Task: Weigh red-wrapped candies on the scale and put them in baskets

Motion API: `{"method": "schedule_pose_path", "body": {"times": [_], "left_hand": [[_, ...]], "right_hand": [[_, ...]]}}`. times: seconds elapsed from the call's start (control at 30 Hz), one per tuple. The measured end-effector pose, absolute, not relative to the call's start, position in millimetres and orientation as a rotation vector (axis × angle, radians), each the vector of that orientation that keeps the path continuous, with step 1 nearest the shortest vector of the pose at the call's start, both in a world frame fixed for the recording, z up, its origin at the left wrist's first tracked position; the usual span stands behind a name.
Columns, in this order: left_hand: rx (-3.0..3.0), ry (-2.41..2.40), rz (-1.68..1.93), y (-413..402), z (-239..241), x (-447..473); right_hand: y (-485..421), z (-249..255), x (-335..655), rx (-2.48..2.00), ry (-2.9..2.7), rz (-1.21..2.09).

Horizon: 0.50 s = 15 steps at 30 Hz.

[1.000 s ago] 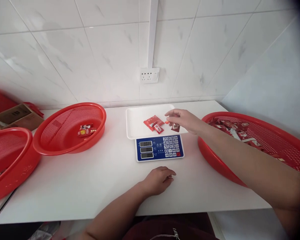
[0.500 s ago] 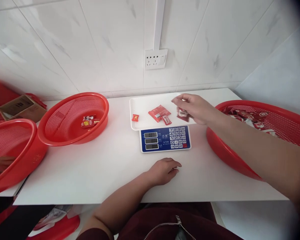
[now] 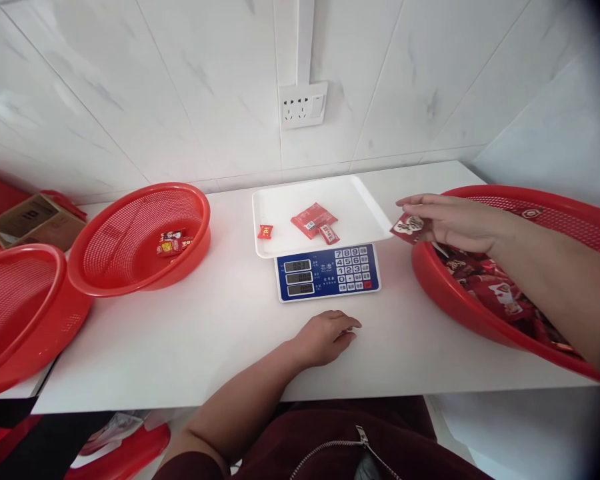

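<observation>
My right hand (image 3: 450, 220) hovers over the left rim of a big red basket (image 3: 485, 313) full of red snack packets, pinching one dark red packet (image 3: 407, 227) between thumb and fingers. A digital scale (image 3: 327, 272) stands mid-table with a white tray (image 3: 365, 213) on top. On the tray lie a few red packets (image 3: 313, 220) and one small red candy (image 3: 265, 231). My left hand (image 3: 325, 337) rests on the white table (image 3: 180, 347) just in front of the scale, fingers loosely curled, holding nothing.
A red mesh basket (image 3: 140, 233) at the left holds a couple of packets (image 3: 173, 243). Another red basket (image 3: 20, 313) overlaps the table's left edge. A cardboard box (image 3: 30, 220) sits at the far left. A wall socket (image 3: 303, 105) is above the scale.
My right hand has drawn back from the scale tray to the right basket's rim, carrying the dark red packet. A small candy now lies on the tray's left. The left hand stayed put.
</observation>
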State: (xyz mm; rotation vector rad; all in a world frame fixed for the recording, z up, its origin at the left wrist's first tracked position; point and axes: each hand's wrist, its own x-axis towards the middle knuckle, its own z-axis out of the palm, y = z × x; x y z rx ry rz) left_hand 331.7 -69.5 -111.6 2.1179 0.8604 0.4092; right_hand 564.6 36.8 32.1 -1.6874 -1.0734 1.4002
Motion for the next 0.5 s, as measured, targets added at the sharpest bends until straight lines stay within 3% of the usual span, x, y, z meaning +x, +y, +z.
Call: {"method": "schedule_pose_path", "body": {"times": [0.27,0.5], "left_hand": [[2.127,0.879,0.405,-69.4,-110.5,331.3],[2.128,0.859,0.412,-69.8,-110.2,331.5]], "right_hand": [[59.1,19.9,539.9,-1.513,-1.237,1.391],[44.6,33.0,580.5,-1.933,-1.739,0.677]]}}
